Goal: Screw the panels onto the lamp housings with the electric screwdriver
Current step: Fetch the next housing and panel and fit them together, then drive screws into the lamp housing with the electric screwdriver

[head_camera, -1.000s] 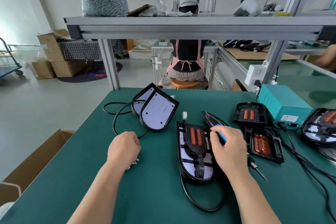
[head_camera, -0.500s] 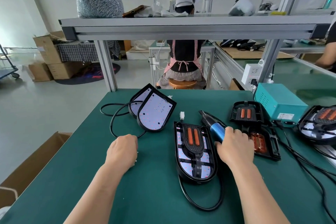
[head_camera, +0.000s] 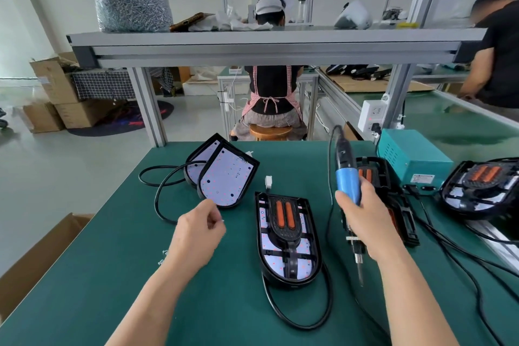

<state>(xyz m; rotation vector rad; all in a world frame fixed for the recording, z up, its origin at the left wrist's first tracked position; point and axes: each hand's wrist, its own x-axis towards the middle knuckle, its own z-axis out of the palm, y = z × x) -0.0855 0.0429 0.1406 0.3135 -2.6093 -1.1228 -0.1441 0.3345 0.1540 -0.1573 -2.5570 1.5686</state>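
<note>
Green matting (head_camera: 112, 275) covers the bench, and both hands are out over it. The left hand (head_camera: 196, 236) hovers above the mat with its fingers curled in, thumb and forefinger nipping a tiny silvery screw (head_camera: 222, 221) (barely a glint, most of it hidden by the fingertips). The right hand (head_camera: 365, 222) is wrapped round the blue grip of the electric screwdriver (head_camera: 347, 180), holding it nearly upright, cord end up and bit pointing down at the mat. The bit's tip is blurred and hard to make out.

Between the two hands lies the lamp housing (head_camera: 306, 261), rounded end toward the person. Its black panel (head_camera: 285, 222) with two orange strips sits on the white dotted board, and a black cable (head_camera: 297, 327) loops out from the near end.

Beyond the left hand, two more housings (head_camera: 227, 180) lean one on the other, white faces up. By the left wrist a few loose screws (head_camera: 163, 257) peek out, partly hidden by the arm. Behind the right hand, black parts (head_camera: 377, 170) with orange strips are largely covered by hand and tool. Farther right of it sits a teal box (head_camera: 415, 157); its label is too small to read. Another housing (head_camera: 477, 191) is cut off at the right edge.

Up on the shelf (head_camera: 252, 39) stands a clear bag of screws (head_camera: 132, 5); the sheets pinned behind it are too blurred to read. Someone in an apron (head_camera: 271, 93) sits on a stool (head_camera: 271, 132) beyond the bench, back turned.
</note>
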